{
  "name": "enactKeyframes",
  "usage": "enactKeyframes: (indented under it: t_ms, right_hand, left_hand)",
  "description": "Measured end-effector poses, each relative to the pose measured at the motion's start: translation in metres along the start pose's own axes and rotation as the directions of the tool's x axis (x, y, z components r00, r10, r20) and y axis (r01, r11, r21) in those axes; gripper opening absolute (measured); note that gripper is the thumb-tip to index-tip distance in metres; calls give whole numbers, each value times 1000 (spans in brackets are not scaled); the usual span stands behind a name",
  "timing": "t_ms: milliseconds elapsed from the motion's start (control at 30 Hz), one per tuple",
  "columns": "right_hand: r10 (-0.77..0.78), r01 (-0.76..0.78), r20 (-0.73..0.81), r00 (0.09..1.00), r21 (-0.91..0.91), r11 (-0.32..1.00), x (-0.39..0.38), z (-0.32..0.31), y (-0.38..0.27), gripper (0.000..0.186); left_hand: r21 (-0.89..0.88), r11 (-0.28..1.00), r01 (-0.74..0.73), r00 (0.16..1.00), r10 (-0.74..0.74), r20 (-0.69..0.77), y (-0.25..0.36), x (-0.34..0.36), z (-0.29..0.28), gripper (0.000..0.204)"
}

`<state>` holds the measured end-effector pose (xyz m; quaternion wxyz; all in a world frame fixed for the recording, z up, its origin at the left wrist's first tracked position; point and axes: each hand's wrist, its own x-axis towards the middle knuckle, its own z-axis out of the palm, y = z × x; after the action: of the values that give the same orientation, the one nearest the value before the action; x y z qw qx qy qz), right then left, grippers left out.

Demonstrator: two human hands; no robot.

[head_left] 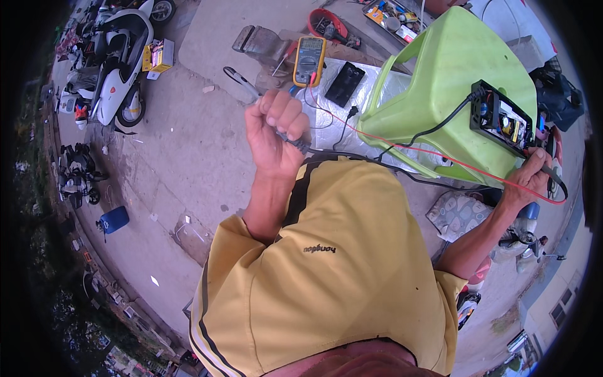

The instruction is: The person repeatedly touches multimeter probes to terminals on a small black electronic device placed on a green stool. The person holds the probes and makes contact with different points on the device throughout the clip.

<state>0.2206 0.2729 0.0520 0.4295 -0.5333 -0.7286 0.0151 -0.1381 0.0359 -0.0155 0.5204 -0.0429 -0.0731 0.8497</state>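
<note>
My left hand is closed round a dark cable; a grey, loop-ended object sticks out above it, its kind unclear. My right hand grips a dark, slim probe-like piece with the red lead looping by it, just below an opened black electronics casing on a green plastic stool lying tipped over. A yellow multimeter with leads, a black phone and a loose plug are near a foil-covered surface.
A metal vise, red bowl and tool tray sit beyond. A white scooter, darker motorbike and blue container are leftward; a patterned cushion lies below the stool.
</note>
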Motion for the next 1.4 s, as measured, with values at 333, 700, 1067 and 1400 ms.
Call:
enactKeyframes:
  t_ms: [333, 700, 1067, 1400]
  right_hand:
    - [-38, 38, -23, 999, 15, 999, -4, 0, -6, 39]
    - [-85, 92, -72, 994, 116, 989, 3, 2, -16, 29]
    - [-91, 99, -79, 993, 104, 990, 1, 8, -20, 33]
    - [51, -48, -34, 998, 78, 996, -3, 3, -8, 40]
  left_hand:
    - [58, 984, 169, 974, -176, 145, -8, -9, 22, 16]
    - [267, 940, 214, 963, -248, 102, -39, -17, 31, 12]
    - [34, 962, 272, 960, -274, 58, -43, 6, 14, 33]
    - [305, 952, -7, 983, 62, -172, -42, 32, -15, 37]
